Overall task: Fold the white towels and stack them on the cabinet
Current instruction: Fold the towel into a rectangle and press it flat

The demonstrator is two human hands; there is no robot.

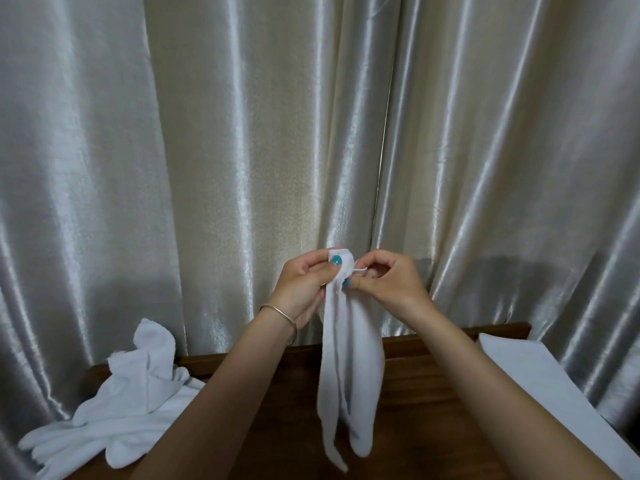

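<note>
A plain white towel (349,368) hangs from two hands with teal-painted nails. A pile of white towels (114,407) lies on a dark reddish-brown wooden cabinet (433,393). A silver bangle (282,318) circles one wrist. Behind hang glossy silvery-cream curtains (242,150).
</note>
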